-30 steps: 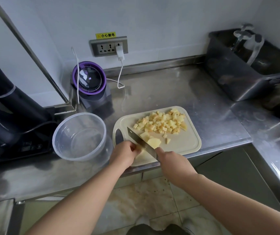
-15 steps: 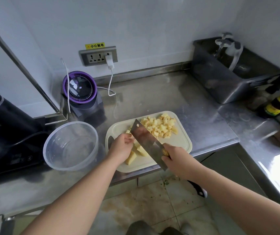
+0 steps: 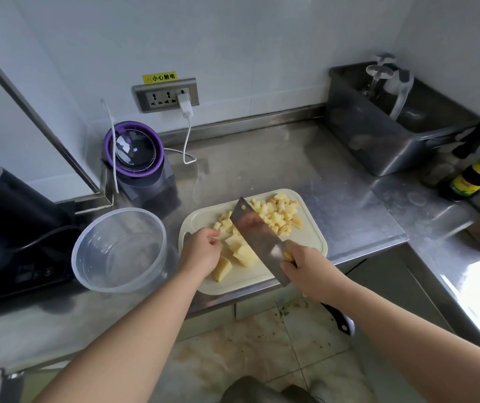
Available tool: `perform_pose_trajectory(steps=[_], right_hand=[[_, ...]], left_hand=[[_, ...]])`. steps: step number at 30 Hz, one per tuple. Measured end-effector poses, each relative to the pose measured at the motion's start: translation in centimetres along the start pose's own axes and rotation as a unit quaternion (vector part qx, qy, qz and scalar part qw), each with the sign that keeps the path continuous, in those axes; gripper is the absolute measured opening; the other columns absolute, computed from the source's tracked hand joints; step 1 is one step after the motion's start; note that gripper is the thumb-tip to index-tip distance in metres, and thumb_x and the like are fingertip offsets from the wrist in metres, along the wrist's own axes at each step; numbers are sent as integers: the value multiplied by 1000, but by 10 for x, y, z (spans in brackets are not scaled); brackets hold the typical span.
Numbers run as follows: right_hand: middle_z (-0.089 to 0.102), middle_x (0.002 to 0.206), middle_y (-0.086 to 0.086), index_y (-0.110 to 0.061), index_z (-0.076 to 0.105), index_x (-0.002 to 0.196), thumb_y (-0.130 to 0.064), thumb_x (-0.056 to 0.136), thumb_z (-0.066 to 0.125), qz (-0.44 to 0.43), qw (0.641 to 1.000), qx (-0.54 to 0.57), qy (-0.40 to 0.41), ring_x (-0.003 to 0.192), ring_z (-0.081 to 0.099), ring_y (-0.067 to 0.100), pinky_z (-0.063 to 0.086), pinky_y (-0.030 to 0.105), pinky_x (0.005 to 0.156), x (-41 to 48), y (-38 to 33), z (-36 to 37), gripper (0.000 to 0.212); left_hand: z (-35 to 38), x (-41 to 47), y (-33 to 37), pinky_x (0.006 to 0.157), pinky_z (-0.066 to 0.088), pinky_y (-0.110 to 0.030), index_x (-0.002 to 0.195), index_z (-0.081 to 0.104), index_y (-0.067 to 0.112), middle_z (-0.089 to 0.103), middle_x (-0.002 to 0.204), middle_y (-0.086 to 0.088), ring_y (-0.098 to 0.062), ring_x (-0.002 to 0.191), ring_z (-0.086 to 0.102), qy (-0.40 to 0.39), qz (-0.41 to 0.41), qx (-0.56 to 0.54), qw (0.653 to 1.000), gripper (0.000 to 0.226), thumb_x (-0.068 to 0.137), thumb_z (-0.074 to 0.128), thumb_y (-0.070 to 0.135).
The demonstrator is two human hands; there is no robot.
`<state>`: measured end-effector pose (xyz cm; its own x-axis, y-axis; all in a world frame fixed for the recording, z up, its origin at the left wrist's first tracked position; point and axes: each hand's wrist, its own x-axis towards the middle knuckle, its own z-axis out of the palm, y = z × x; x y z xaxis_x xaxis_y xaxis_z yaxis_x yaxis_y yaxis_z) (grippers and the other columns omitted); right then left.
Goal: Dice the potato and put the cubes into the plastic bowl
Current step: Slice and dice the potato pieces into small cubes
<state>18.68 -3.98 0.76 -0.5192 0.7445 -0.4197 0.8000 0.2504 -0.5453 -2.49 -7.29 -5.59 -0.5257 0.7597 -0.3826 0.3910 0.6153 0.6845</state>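
Note:
A pale cutting board [image 3: 310,239] lies on the steel counter. At its far side sits a heap of small potato cubes [image 3: 279,215]. Larger potato chunks [image 3: 243,253] lie nearer me. My right hand [image 3: 305,270] grips the handle of a cleaver [image 3: 257,238], whose broad blade is raised and tilted over the board. My left hand [image 3: 201,253] hovers over the board's left part with loosely curled fingers, beside the chunks; I cannot tell whether it pinches a piece. The clear plastic bowl [image 3: 119,248] stands empty to the left of the board.
A purple-rimmed blender [image 3: 135,157] stands behind the bowl, its cable plugged into the wall socket [image 3: 166,96]. A black appliance [image 3: 6,228] fills the left. A steel tub [image 3: 390,123] sits back right, bottles [image 3: 477,174] beside it.
The cleaver went from cutting flat on the potato to lifted and tilted above the board. My left hand let go of the potato piece and drew left. The camera view shifted.

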Motion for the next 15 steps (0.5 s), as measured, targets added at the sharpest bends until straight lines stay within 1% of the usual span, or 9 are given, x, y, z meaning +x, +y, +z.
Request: perform_pose_trajectory(steps=[2, 5, 7, 9, 10, 11, 12, 13, 15], right_hand=[[47, 71, 3, -12, 41, 104, -11, 100, 38, -21, 995, -93, -6, 54, 41, 16, 31, 27, 48, -3, -5, 4, 5], [43, 67, 2, -16, 37, 127, 3, 92, 40, -65, 971, -228, -40, 52, 41, 19, 28, 28, 43, -10, -21, 13, 40], [42, 69, 2, -15, 36, 132, 9, 86, 40, -89, 958, -267, -49, 59, 45, 23, 29, 28, 44, -13, -29, 20, 52], [42, 71, 2, -14, 35, 135, 11, 84, 41, -99, 955, -277, -47, 64, 48, 24, 31, 29, 47, -15, -32, 26, 56], [43, 71, 3, -14, 34, 136, 11, 84, 40, -98, 955, -276, -46, 65, 48, 25, 33, 30, 49, -15, -32, 29, 58], [43, 72, 3, -13, 34, 136, 11, 84, 40, -96, 956, -274, -45, 65, 48, 25, 35, 32, 51, -15, -32, 30, 58], [42, 72, 4, -13, 34, 136, 11, 83, 39, -94, 956, -274, -45, 63, 46, 25, 36, 33, 52, -16, -33, 31, 58], [41, 71, 4, -13, 35, 135, 11, 83, 39, -93, 955, -277, -44, 60, 44, 24, 35, 32, 51, -16, -33, 32, 57], [39, 70, 3, -12, 35, 133, 11, 83, 39, -90, 955, -280, -43, 55, 37, 20, 29, 31, 47, -17, -34, 33, 55]], left_hand=[[-4, -2, -9, 94, 46, -32, 118, 62, 17, 59, 124, -5, -24, 110, 58, -12, -11, 30, 999, 25, 94, 56, 22], [-5, -10, -16, 85, 45, -28, 115, 62, 14, 65, 116, -6, -24, 106, 60, -73, -51, 63, 994, 30, 91, 62, 33], [-3, -12, -23, 81, 47, -29, 121, 59, 12, 68, 111, -9, -25, 101, 63, -93, -61, 59, 992, 40, 89, 66, 33], [1, -12, -28, 77, 49, -29, 125, 58, 7, 70, 107, -8, -25, 97, 65, -103, -70, 31, 992, 47, 87, 69, 32], [2, -12, -30, 79, 51, -30, 118, 64, 10, 72, 103, -7, -26, 96, 66, -104, -69, 24, 992, 39, 87, 70, 32], [4, -11, -32, 82, 53, -33, 104, 68, 14, 73, 98, -6, -27, 95, 67, -100, -68, 19, 993, 25, 86, 71, 32], [5, -11, -35, 85, 54, -37, 89, 68, 19, 73, 92, -6, -28, 94, 68, -95, -64, 12, 993, 12, 85, 72, 30], [7, -10, -37, 86, 55, -40, 81, 66, 22, 72, 87, -5, -29, 93, 68, -92, -63, 1, 994, 10, 85, 72, 29], [8, -9, -40, 88, 55, -42, 87, 68, 22, 71, 83, -2, -27, 92, 69, -96, -60, -14, 993, 9, 85, 72, 29]])
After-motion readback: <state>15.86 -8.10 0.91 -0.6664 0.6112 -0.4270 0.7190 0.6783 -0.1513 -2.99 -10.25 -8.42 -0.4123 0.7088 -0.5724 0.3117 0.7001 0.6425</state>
